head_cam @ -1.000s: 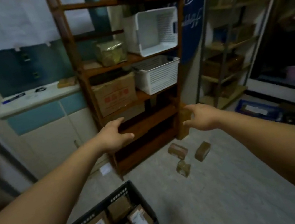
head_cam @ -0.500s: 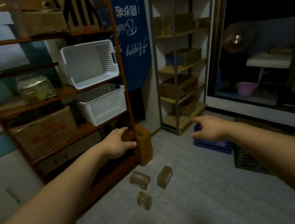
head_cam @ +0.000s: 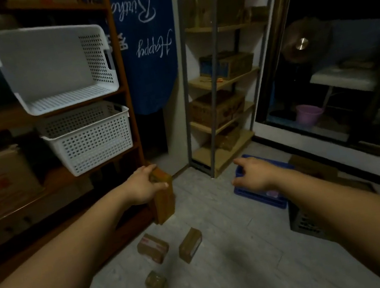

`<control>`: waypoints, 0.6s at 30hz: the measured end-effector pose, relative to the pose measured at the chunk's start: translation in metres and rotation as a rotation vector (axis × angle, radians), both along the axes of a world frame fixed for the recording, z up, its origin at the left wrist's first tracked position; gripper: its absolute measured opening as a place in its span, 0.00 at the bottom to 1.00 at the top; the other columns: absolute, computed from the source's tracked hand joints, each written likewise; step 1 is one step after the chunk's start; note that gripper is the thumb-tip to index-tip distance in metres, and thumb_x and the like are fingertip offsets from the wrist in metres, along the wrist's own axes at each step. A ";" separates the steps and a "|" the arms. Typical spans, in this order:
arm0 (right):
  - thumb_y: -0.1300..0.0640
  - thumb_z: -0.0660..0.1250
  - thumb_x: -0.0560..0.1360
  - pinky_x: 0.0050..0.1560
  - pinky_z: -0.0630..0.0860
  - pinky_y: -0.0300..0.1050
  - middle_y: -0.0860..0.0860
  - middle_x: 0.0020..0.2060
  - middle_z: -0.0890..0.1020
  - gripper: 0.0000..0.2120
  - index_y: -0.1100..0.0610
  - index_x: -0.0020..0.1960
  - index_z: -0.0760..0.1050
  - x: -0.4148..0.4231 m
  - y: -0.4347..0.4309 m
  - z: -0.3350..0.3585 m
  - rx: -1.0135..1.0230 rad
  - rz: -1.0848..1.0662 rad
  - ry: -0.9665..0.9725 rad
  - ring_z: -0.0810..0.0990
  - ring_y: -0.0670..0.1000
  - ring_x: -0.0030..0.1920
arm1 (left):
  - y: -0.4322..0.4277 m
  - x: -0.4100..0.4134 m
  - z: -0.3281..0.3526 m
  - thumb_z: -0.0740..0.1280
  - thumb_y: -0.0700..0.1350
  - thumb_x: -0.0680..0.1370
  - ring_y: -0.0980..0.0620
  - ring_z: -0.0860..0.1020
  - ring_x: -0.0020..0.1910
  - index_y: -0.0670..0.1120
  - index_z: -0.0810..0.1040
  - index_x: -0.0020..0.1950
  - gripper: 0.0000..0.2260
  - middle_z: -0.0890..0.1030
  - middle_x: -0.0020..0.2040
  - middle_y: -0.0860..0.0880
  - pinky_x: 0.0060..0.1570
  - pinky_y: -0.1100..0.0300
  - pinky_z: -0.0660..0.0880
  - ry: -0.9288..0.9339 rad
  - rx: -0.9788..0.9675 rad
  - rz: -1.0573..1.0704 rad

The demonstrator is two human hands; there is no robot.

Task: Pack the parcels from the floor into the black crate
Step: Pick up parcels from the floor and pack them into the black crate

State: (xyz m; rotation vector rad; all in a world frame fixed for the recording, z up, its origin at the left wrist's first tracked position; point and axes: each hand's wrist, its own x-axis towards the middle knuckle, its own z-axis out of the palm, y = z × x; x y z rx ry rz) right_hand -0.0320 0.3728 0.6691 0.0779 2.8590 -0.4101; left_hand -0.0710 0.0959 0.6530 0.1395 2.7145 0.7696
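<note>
Head view: three small taped parcels are laid close together on the grey floor, beside the wooden shelf. An upright brown carton is gripped at its top by the left hand. The right hand is held empty, fingers loosely extended, above a blue crate.

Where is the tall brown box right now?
Left of centre in the head view, the tall brown box stands upright beside the wooden shelf, the left hand gripping its top, just beyond three small parcels.

left hand | has closed around top of upright parcel | view swung right, nearer shelves
</note>
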 end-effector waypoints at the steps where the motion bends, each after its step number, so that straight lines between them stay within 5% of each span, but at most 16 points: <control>1: 0.44 0.64 0.76 0.65 0.68 0.47 0.55 0.73 0.64 0.35 0.53 0.77 0.54 -0.018 0.002 -0.003 0.002 0.006 -0.017 0.68 0.56 0.68 | 0.001 -0.017 -0.006 0.65 0.56 0.76 0.44 0.52 0.77 0.52 0.52 0.77 0.35 0.50 0.78 0.45 0.75 0.49 0.54 -0.017 -0.002 0.008; 10: 0.45 0.63 0.77 0.67 0.64 0.47 0.55 0.73 0.64 0.34 0.53 0.77 0.53 -0.149 0.020 -0.048 -0.016 0.090 -0.196 0.64 0.57 0.72 | 0.004 -0.112 -0.055 0.65 0.56 0.77 0.44 0.53 0.76 0.49 0.52 0.77 0.34 0.52 0.78 0.45 0.75 0.52 0.55 -0.166 -0.032 0.071; 12: 0.45 0.62 0.78 0.64 0.66 0.45 0.53 0.69 0.68 0.33 0.54 0.77 0.53 -0.179 0.016 -0.070 -0.007 0.150 -0.248 0.66 0.57 0.71 | 0.002 -0.120 -0.071 0.64 0.55 0.77 0.45 0.52 0.77 0.49 0.51 0.78 0.34 0.51 0.78 0.45 0.75 0.52 0.54 -0.198 -0.009 0.131; 18: 0.46 0.63 0.78 0.68 0.63 0.44 0.54 0.75 0.60 0.34 0.56 0.77 0.54 -0.261 -0.005 -0.164 0.040 0.477 -0.386 0.63 0.54 0.73 | 0.012 -0.122 -0.152 0.62 0.57 0.78 0.44 0.51 0.77 0.48 0.50 0.78 0.35 0.51 0.78 0.45 0.73 0.51 0.55 -0.295 0.082 0.461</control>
